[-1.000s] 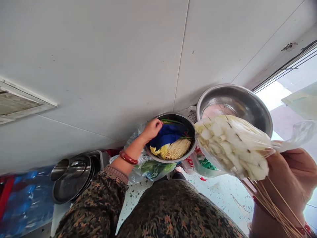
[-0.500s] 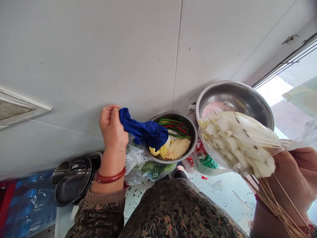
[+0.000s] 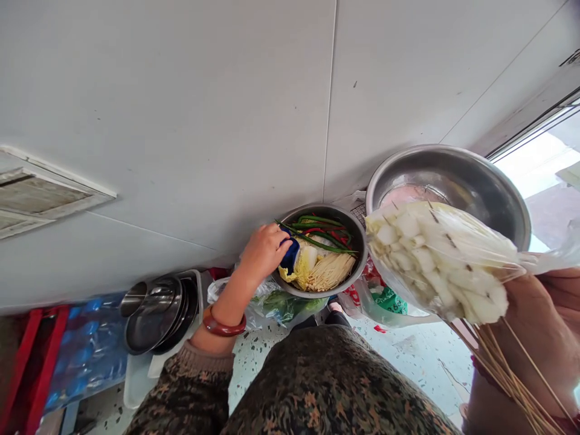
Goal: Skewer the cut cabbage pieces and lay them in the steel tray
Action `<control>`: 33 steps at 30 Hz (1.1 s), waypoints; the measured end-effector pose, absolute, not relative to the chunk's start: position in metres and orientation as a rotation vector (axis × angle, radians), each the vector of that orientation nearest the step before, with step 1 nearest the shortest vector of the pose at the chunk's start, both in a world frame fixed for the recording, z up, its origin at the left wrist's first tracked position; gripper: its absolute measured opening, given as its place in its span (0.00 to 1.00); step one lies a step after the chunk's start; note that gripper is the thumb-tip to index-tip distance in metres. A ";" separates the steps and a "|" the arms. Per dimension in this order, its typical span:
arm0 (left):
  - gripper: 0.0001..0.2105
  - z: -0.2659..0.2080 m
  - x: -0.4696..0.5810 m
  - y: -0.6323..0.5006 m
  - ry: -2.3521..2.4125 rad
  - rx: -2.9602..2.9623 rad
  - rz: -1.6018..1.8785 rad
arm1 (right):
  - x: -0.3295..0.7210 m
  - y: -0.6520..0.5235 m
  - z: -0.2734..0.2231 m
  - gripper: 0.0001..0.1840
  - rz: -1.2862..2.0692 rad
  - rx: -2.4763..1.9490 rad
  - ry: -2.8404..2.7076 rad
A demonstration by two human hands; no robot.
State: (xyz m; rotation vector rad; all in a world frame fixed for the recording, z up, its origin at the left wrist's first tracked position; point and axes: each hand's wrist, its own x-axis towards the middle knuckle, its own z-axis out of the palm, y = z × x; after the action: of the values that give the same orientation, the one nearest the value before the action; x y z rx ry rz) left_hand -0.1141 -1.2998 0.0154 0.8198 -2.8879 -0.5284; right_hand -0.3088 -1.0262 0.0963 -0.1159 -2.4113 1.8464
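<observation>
My left hand [image 3: 266, 251] is at the left rim of a metal bowl [image 3: 360, 266], its fingers closed on a blue cloth [image 3: 290, 257] that lies bunched inside. The same bowl holds green chillies [image 3: 324, 238] with some red ones, yellow-white cabbage [image 3: 304, 266] and a bunch of enoki mushrooms [image 3: 330, 272]. At the right, my right hand [image 3: 541, 314] grips a clear plastic bag of skewers [image 3: 444, 260] threaded with pale white pieces. Their bare wooden sticks hang down over my wrist. Part of that hand is behind the bag.
A larger metal basin [image 3: 457, 175] with something pinkish in it stands behind the skewers. Plastic bags of greens [image 3: 290, 307] sit below the bowl. Stacked metal pans [image 3: 154, 314] and bottled water packs [image 3: 90, 344] are at the left. A grey wall [image 3: 203, 121] rises behind.
My left hand has moved right and down, bringing the hanging blue cloth into the bowl, where it is now bunched. My right hand still holds the bag of skewers. The view has shifted slightly left.
</observation>
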 end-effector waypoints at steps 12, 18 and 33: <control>0.23 0.000 -0.146 -1.255 -3.300 0.890 -0.375 | -0.312 -1.054 0.077 0.08 2.117 0.289 -2.301; 0.17 0.005 -0.124 -1.259 -3.052 1.006 -0.689 | -0.313 -1.071 0.074 0.08 2.190 0.388 -2.201; 0.25 0.006 -0.090 -1.266 -2.494 0.966 -1.329 | -0.316 -1.084 0.076 0.06 2.213 0.415 -2.252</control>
State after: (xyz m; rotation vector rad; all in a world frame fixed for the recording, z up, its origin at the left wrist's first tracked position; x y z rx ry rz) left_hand -0.0897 -1.2656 0.0062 0.9661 -2.4938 -1.3294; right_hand -0.3163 -1.0845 0.0759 0.4152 -2.2518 2.2134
